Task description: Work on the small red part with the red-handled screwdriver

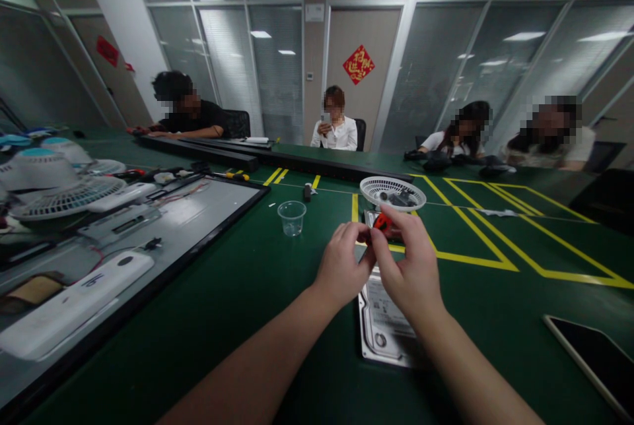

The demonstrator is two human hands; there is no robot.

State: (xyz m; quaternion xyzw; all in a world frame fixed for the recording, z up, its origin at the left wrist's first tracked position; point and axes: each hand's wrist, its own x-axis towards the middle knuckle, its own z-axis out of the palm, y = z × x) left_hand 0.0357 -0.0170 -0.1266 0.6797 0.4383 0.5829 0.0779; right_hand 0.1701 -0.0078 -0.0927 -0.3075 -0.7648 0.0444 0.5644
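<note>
Both of my hands meet in the middle of the view, above a silver hard drive (384, 319) that lies on the green table. Between the thumb and fingers of my right hand (411, 260) is a red-and-black tool handle (382, 222), which looks like a screwdriver seen end-on. My left hand (341, 266) is closed in a pinch right beside it, its fingertips touching the right hand's. Whatever sits between the left fingertips is too small or hidden to make out. The hands cover the far end of the drive.
A clear plastic cup (292, 218) stands left of my hands. Beyond them, a white fan grille (393, 193) holds small dark parts. A large panel (198, 214) with electronic parts fills the left side; a phone (597, 362) lies at right. Several people sit across the table.
</note>
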